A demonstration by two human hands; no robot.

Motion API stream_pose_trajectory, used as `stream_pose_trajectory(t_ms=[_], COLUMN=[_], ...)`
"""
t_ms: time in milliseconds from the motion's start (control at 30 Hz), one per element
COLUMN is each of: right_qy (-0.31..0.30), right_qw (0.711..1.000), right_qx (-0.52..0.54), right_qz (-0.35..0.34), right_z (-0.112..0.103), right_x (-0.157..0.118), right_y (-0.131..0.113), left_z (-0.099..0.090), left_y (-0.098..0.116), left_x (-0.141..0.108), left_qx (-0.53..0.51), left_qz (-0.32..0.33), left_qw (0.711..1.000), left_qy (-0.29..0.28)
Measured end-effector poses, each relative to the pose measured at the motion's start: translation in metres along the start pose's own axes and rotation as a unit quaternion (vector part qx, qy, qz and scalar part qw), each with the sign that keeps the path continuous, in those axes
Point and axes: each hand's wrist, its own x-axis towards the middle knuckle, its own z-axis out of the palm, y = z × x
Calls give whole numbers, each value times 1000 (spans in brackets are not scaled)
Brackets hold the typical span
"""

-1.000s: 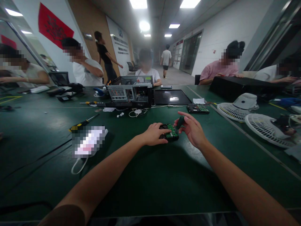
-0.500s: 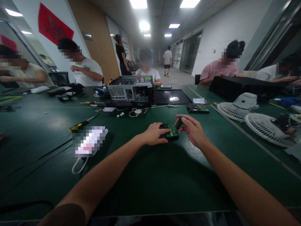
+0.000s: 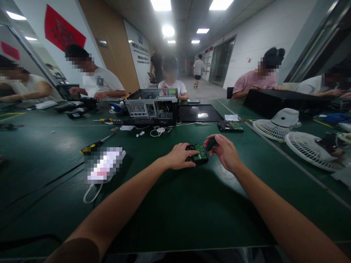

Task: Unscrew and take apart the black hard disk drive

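A hard drive (image 3: 202,157) lies on the green table with its green circuit board facing up. My left hand (image 3: 181,156) grips its left side, fingers over the top edge and thumb along the near edge. In my right hand (image 3: 225,151) is a small screwdriver (image 3: 210,143) with a dark green handle, held tilted between thumb and fingers. Its thin tip reaches down to the right part of the board; whether it sits in a screw is too small to tell.
An open computer case (image 3: 152,107) stands ahead beside a flat black panel (image 3: 201,112). Another hard drive (image 3: 230,126) lies beyond my right hand. To the left are a phone (image 3: 105,165) and a yellow-black screwdriver (image 3: 94,146); white fan parts (image 3: 276,126) lie right. Several people sit around.
The screwdriver handle leans slightly differently as my right fingers shift around it. My left hand and the hard drive stay put. A person at left lowers their hands; background walkers have moved.
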Motion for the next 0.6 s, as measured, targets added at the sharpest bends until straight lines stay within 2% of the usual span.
stream_pose_trajectory(t_ms=[233, 600], right_qy=[-21, -27], right_qw=[1000, 999], right_qx=[9, -39], right_qz=[18, 22], right_z=[1, 0], right_x=[-1, -1], right_y=[-1, -5], left_z=[3, 3], left_y=[-3, -3], left_x=[2, 1], left_qx=[3, 4], left_qz=[2, 4], left_qw=[1000, 1000], left_qy=[-2, 4])
